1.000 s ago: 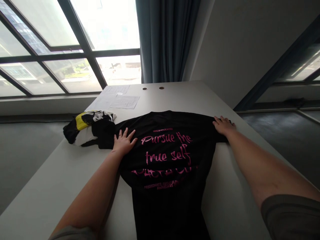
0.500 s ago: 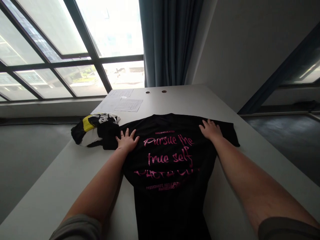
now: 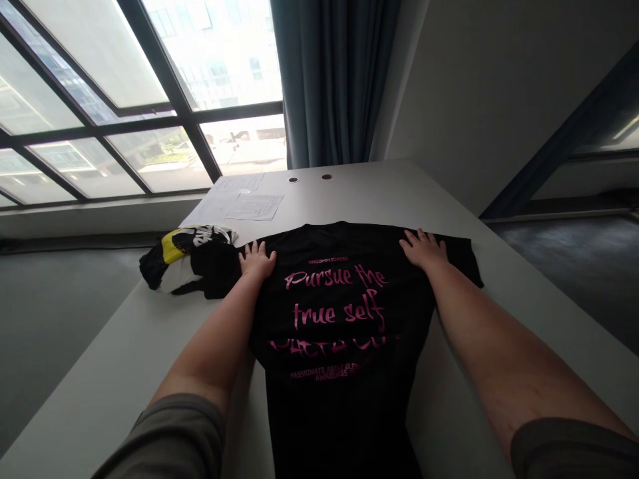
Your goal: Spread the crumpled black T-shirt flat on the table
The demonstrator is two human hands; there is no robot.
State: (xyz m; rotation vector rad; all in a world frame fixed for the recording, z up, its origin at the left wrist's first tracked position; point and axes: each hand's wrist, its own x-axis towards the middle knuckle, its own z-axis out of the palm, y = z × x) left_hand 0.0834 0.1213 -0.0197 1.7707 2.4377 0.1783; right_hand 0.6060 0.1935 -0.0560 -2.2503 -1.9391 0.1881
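Both your hands, left [image 3: 257, 259] and right [image 3: 425, 250], press open-palmed, gripping nothing, on the shoulders of the black T-shirt [image 3: 344, 412] spread over the desk [image 3: 124, 366]; it looks light, soft and limp, best pinched at the shoulder seams.

On the table [image 3: 439, 199], papers [image 3: 255, 207] lie behind the shirt [image 3: 339, 299], bundled clothing [image 3: 187, 263] to its left.
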